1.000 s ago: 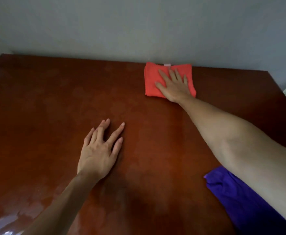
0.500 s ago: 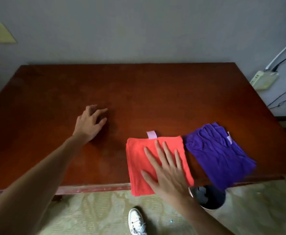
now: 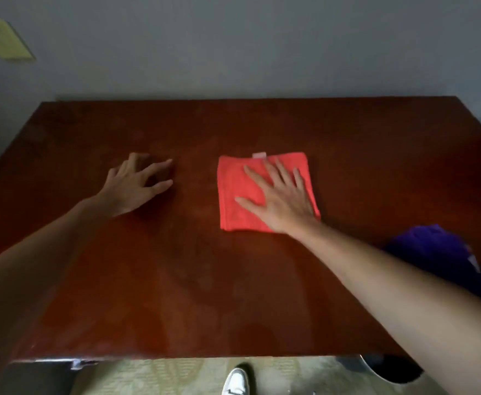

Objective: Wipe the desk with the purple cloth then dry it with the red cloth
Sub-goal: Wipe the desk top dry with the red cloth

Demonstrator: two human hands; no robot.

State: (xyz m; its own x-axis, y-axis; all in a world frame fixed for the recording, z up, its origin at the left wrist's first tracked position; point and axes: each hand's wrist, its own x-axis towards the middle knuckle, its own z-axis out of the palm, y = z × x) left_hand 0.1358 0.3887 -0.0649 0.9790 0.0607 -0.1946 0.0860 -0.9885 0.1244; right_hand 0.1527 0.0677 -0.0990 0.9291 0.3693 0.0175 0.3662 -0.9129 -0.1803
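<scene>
Red cloth (image 3: 262, 192) pushed farther out under right hand (image 3: 283, 202)

light: pretty dim, soft shadows under both hands
blur: edges smeared, wide-angle bend seen on the desk (image 3: 176, 280)

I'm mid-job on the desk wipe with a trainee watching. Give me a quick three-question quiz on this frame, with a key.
1. True or false: the right hand lies flat, fingers spread, on the red cloth.
2. Where is the purple cloth?
A. Under the left hand
B. Bunched near the desk's right edge, beside the right forearm
C. On the floor
3. Fill in: the left hand rests on the bare ____, holding nothing.

Key
1. True.
2. B.
3. desk.
</scene>
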